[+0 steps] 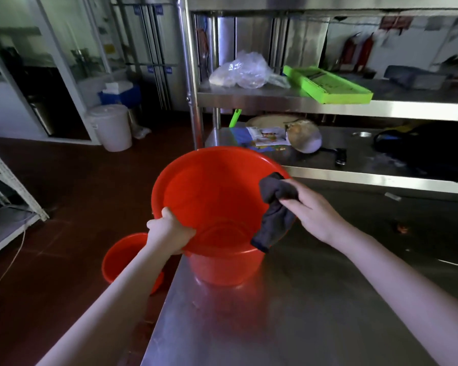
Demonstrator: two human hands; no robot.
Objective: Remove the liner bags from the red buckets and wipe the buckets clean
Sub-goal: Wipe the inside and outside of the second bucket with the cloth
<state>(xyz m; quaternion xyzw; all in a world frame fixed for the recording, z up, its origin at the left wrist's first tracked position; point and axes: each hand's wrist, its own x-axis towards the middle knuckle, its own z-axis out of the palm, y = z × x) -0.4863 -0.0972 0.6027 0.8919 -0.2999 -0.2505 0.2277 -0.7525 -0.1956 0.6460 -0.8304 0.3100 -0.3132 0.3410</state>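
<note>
Wiping under way: left hand (169,229) clamps the rim of the tilted red bucket (214,207) (no liner inside) at the steel table (315,299) edge; right hand (310,210) pinches a dark cloth (273,210), likely next swept inside.

A single wide-angle view is taken from the wearer's head, directed forward and downward over the steel table (315,299). Both forearms are seen close beneath the lens, while the shelving (328,104) is framed farther ahead.
</note>
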